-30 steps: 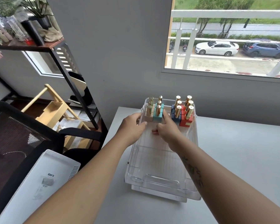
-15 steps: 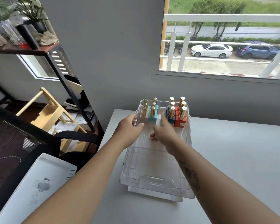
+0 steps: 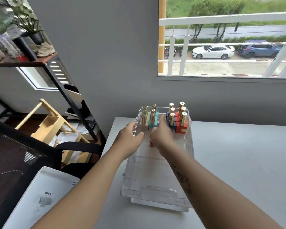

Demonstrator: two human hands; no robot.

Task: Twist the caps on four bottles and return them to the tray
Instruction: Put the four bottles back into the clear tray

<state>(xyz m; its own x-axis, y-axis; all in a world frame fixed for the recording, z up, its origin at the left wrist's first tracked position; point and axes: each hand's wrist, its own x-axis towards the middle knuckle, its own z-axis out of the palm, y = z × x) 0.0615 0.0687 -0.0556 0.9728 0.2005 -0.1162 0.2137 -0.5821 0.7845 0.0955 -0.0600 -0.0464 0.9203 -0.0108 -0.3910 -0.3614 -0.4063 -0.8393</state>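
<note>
The right hand's (image 3: 160, 135) index finger (image 3: 162, 120) lies straight along the 3 o'clock side of the front teal bottle (image 3: 151, 125), and the other fingers are curled against its near face. The thumb sits low, toward 6 o'clock. I cannot tell whether this is yet a real hold. The left hand (image 3: 130, 138) grips the clear tray (image 3: 155, 171) at its 10 o'clock wall, thumb inside and fingers outside. Over the past second little has changed: both hands have kept these places relative to the tray, and only the view has drifted. The teal bottle, with its gold cap (image 3: 152, 116), still stands in its column at the tray's 12 o'clock end among the other bottles (image 3: 180, 127), and none has been lifted. The tray rests on the grey table (image 3: 238, 162). By my judgement the first pick is still being settled and no cap has been twisted.
</note>
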